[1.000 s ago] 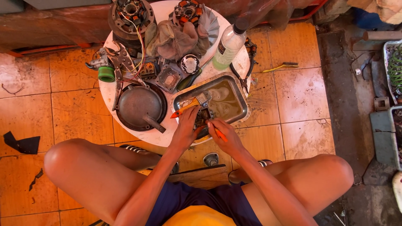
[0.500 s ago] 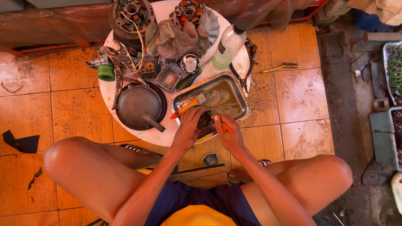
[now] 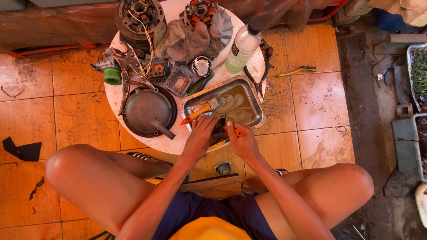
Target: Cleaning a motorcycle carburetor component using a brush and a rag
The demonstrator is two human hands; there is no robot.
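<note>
Leaning against the shallow rectangular metal tray's (image 3: 255, 104) near-left rim exactly as a moment ago, the orange-handled paintbrush (image 3: 201, 111) lies untouched while the left hand (image 3: 201, 135) steadies a dark part and the right hand (image 3: 240, 140) now grips a small orange tool (image 3: 240, 132).

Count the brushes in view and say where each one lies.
2. An orange-handled paintbrush lies in the metal tray, just beyond the left hand. A yellow-handled wire brush lies on the floor tiles right of the round table. Clutter may hide others.
</note>
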